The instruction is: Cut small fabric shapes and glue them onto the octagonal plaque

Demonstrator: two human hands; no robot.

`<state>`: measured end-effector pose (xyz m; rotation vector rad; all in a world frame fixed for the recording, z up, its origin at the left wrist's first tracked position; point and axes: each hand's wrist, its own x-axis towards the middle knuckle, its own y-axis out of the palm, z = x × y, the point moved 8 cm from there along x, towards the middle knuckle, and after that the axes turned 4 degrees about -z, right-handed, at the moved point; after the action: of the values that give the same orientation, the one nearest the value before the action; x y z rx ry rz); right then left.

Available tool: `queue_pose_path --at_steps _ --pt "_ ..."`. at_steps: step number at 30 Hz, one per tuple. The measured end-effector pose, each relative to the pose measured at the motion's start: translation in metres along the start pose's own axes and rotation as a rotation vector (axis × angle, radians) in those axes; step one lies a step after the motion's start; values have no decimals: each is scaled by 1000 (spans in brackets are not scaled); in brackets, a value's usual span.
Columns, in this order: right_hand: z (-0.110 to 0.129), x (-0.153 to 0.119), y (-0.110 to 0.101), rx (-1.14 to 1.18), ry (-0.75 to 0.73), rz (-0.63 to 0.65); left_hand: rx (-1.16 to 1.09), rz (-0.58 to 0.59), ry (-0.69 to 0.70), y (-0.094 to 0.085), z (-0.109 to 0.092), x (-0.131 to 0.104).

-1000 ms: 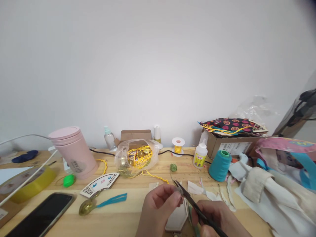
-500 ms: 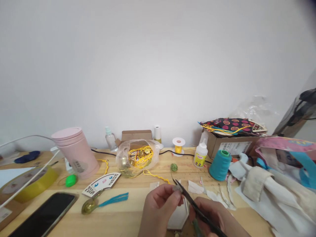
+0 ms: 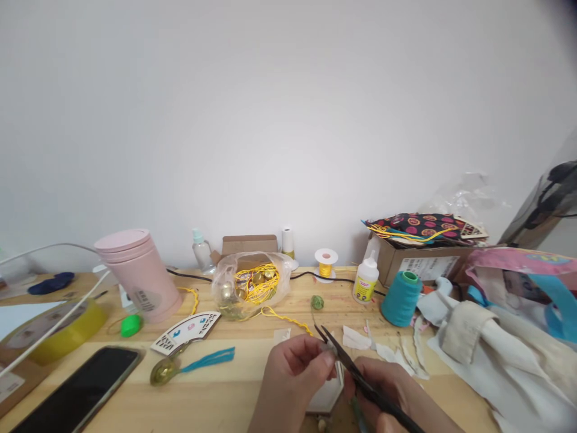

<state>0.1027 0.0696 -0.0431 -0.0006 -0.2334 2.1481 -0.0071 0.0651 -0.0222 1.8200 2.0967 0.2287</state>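
My left hand (image 3: 297, 376) is closed, thumb and forefinger pinching a small pale scrap (image 3: 331, 350) whose kind I cannot make out. Dark scissors (image 3: 360, 379) are gripped in my right hand (image 3: 390, 391), with their blades parted slightly and lying right by the left fingertips and the scrap. Beneath both hands is a white hexagonal piece (image 3: 327, 397), partly covered by them. Something slim and green (image 3: 358, 415) shows under the right hand. Beyond the blade tips sits a small green ball (image 3: 317, 302) with a thread trailing from it.
White fabric (image 3: 478, 373) and cut scraps (image 3: 396, 358) lie to the right, near a teal thread cone (image 3: 402, 300) and a glue bottle (image 3: 366, 279). Leftward are a fan-shaped ornament (image 3: 187, 332), a phone (image 3: 81, 388), a pink cup (image 3: 139, 276) and a bag of bells (image 3: 250, 282).
The scissor blades have spread a little wider beside the pinched scrap. Both hands stay in nearly the same place, and the whole view has shifted very slightly.
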Motion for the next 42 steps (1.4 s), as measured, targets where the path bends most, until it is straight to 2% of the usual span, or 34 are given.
queue_pose_path --at_steps 10,15,21,30,36,42 --pt "-12 -1 -3 -64 -13 -37 39 3 -34 -3 3 0" --pt "-4 -2 -2 -27 -22 -11 34 57 -83 -4 16 4" --pt "-9 -1 -2 -27 23 -26 4 126 -90 -2 21 5" --pt "14 -3 6 105 77 110 6 32 -64 -10 20 8" --pt "6 -2 5 118 66 113 20 41 -83 -10 20 6" --pt "8 -1 5 99 124 105 32 86 -77 -6 12 2"
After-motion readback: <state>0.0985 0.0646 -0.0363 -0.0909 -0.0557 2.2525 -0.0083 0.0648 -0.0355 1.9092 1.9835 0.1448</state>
